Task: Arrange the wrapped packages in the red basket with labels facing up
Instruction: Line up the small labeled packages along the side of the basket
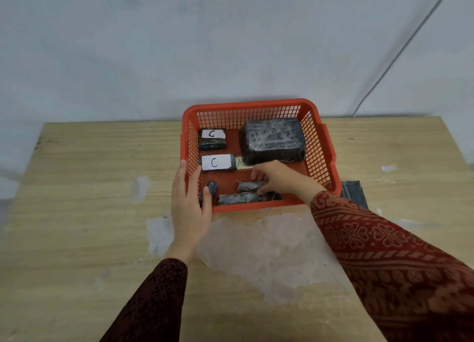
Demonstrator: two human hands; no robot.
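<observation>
**Both your hands at the red basket, right fingers on a small wrapped package**

Your wrapped packages all lie inside the red basket (pixel 259 105), which sits on the wooden table (pixel 89 187) near the wall; at the far right rests the large package (pixel 273 141) with no label showing on top; at the far left a small package marked C (pixel 212 139); nearer you, a second package marked C (pixel 217 162), and just right of it a yellowish label (pixel 242 163) half hidden. Along the near wall lie a long thin package (pixel 241 198), a short package (pixel 248 186) and a small dark one (pixel 211 189). Your right hand (pixel 279 177) pinches the short package, fingers curled around its end; your left hand (pixel 188 203) is spread open, thumb inside the near left corner, fingers outside the wall. A dark sheet (pixel 355 193) peeks from behind the basket's right side.
</observation>
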